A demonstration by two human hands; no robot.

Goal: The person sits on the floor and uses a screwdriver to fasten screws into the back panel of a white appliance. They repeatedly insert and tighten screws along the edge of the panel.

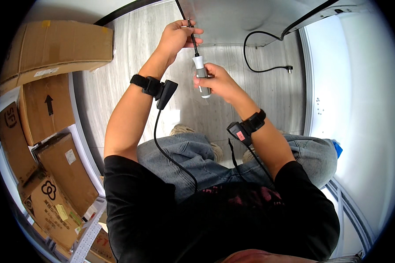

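A screwdriver with a grey and white handle and a long dark shaft points up and away from me. My right hand is closed round its handle. Farther forward, my left hand pinches the shaft near its tip, with the other fingers partly stretched out. The tip is close to the lower left part of a grey metal panel. Whether it touches the panel, or bears a screw, I cannot make out.
A black power cord with a plug lies on the grey wood-look floor at the right. Cardboard boxes are stacked along the left. A white wall or panel stands at the right. Cabled black wrist straps circle both forearms.
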